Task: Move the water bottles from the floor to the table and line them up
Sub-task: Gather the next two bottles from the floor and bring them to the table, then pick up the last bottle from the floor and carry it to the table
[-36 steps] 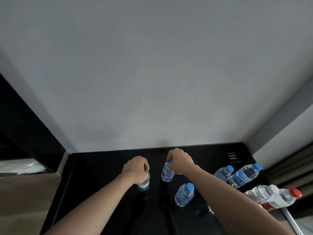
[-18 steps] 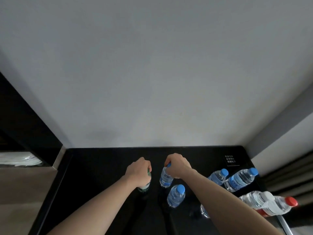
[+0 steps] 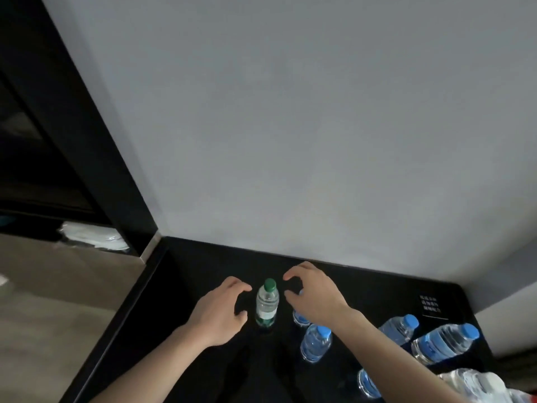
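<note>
Both hands released: left hand (image 3: 220,312) and right hand (image 3: 315,295) flank upright green-cap bottle (image 3: 266,304) on counter (image 3: 186,286). Risk: right wrist clips blue-cap bottle (image 3: 315,341) beneath it, toppling it.

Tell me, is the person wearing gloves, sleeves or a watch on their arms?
No. The left hand and the right hand are bare, with no gloves or rings to be seen. Both forearms are bare too: no sleeves, watch or bracelet show up to the picture's edge.
</note>
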A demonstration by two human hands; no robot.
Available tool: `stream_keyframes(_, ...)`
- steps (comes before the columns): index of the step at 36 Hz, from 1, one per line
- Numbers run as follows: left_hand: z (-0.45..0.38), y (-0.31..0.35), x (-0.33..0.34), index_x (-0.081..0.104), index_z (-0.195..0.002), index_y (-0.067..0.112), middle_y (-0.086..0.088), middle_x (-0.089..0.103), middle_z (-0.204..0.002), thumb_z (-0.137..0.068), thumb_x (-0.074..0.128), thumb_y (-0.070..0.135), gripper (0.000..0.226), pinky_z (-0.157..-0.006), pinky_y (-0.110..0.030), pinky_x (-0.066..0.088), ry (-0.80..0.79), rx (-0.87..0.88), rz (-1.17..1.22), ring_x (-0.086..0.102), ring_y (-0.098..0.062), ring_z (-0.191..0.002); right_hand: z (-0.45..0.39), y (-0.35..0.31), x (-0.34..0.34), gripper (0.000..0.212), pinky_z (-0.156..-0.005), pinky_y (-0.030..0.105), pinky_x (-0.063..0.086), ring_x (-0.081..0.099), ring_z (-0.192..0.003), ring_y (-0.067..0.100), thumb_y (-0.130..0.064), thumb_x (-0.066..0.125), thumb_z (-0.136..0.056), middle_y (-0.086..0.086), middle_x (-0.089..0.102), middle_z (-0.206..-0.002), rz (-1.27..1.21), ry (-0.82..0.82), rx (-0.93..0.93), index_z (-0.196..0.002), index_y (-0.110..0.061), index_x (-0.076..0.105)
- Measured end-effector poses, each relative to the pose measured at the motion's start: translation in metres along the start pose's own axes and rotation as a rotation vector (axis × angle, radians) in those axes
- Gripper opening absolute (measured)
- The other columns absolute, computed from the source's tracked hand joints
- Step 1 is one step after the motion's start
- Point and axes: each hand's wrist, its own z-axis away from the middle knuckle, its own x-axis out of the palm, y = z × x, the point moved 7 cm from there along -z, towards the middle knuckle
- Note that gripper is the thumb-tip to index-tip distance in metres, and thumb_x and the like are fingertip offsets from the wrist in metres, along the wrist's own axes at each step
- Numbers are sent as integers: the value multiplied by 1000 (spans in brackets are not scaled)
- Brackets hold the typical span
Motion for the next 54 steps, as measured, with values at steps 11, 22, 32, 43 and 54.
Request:
stream_keyframes(11, 156, -134, -49, 45, -132, 49, 34, 35, -133, -86, 70, 40, 53, -94, -17, 49, 227, -284, 49, 51, 8, -112, 10, -147, 80, 45, -107, 27, 42, 52, -124, 9, -41, 64, -90, -16, 49, -135, -47, -284, -342, -133, -34, 55)
stream_keyframes(22, 290, -303, -101, 55, -133, 32, 17, 43, -141, -79, 75, 35, 58, -103, -23, 41, 452, -505, 70, 46, -8, -128, 11, -351, 202, 58, -121, 35, 25, 22, -147, 14, -43, 57, -96, -15, 22, -160, 85, -495, -593, -150, -36, 37)
stream_keyframes(32, 431, -464, -159, 55, -132, 33, 8, 45, -148, -70, 69, 43, 64, -102, -38, 47, 512, -655, 46, 50, -22, -129, 19, -560, 321, 63, -119, 27, 17, 12, -151, 13, -39, 54, -98, -6, 11, -166, 187, -509, -732, -155, -31, 29)
stream_keyframes(43, 531, -595, -227, 41, -147, 32, 3, 23, -162, -82, 70, 45, 72, -112, -36, 34, 562, -833, -26, 32, -23, -145, 1, -718, 415, 71, -123, 33, 11, 3, -154, 26, -42, 55, -96, -3, 2, -168, 335, -501, -845, -157, -31, 22)
stream_keyframes(54, 574, -758, -282, 43, -150, 26, -7, 31, -160, -71, 41, 67, 89, -113, -51, 32, 578, -949, -138, 30, -33, -147, -67, -857, 505, 75, -124, 41, 12, -6, -154, 25, -47, 51, -97, -8, -8, -167, 385, -563, -879, -158, -35, 9)
